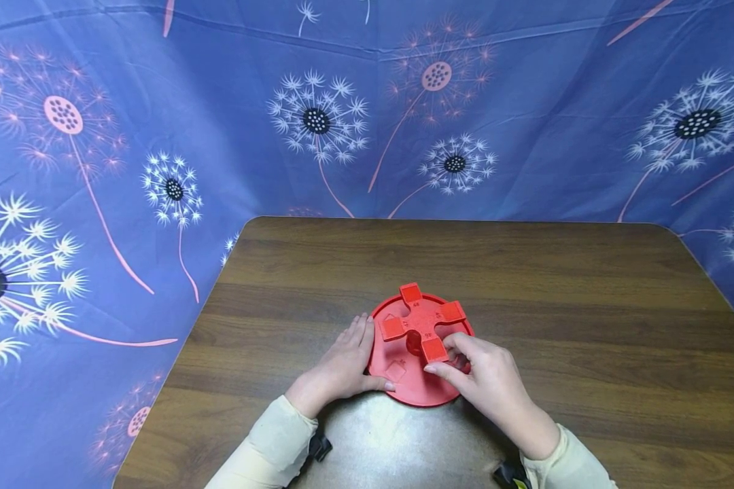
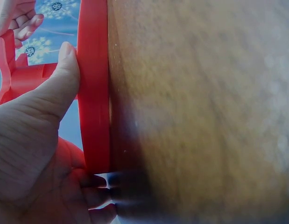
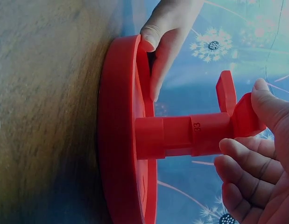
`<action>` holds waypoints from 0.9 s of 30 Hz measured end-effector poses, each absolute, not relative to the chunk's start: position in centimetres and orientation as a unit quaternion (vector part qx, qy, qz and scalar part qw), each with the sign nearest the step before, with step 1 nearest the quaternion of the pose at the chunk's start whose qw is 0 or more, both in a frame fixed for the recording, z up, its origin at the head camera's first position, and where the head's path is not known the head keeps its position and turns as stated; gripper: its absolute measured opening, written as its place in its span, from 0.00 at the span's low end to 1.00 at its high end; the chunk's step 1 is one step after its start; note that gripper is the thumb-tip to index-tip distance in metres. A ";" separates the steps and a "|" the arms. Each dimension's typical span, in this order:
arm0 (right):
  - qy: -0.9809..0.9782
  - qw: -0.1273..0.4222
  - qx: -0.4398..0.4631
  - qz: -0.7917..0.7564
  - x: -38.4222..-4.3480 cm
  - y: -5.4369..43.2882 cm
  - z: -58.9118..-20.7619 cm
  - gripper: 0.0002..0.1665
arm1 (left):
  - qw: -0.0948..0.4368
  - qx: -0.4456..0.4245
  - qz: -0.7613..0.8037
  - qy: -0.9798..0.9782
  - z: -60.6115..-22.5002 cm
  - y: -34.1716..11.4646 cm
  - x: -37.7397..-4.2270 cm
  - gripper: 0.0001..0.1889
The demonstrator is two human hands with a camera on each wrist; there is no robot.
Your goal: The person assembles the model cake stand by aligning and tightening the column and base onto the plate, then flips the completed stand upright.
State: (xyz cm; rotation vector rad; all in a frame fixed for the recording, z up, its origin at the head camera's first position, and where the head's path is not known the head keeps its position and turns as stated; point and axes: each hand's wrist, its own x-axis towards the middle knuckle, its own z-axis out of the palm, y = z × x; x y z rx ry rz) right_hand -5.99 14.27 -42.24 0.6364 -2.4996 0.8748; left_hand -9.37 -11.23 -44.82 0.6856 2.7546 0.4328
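A red round base (image 1: pixel 421 392) with a raised rim lies on the table. From its middle rises a stem (image 3: pixel 212 133) marked 33, and on top sits a red cross-shaped piece (image 1: pixel 425 318) with several square-ended, numbered arms. My left hand (image 1: pixel 347 360) holds the base's left side, its thumb over the rim and its other fingers stretched along the outer edge. With thumb and forefinger, my right hand (image 1: pixel 489 373) pinches the near right arm of the cross. In the right wrist view, the other fingers of that hand hang loosely curled beside the stem.
The brown wooden table (image 1: pixel 587 326) stretches behind and to both sides of the base. A bright glare lies on its near part. A blue cloth (image 1: pixel 526 122) with a dandelion print hangs behind and to the left.
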 end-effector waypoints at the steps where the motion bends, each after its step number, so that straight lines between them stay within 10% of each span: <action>1: -0.898 0.206 0.228 0.314 -6.0 14.3 -42.2 0.21 | 0.134 0.236 0.149 0.951 -44.8 -11.2 -9.4 0.61; 27: -0.895 0.217 0.241 0.306 -6.0 14.0 -42.0 0.19 | 0.133 0.236 0.147 0.951 -44.8 -11.2 -9.3 0.61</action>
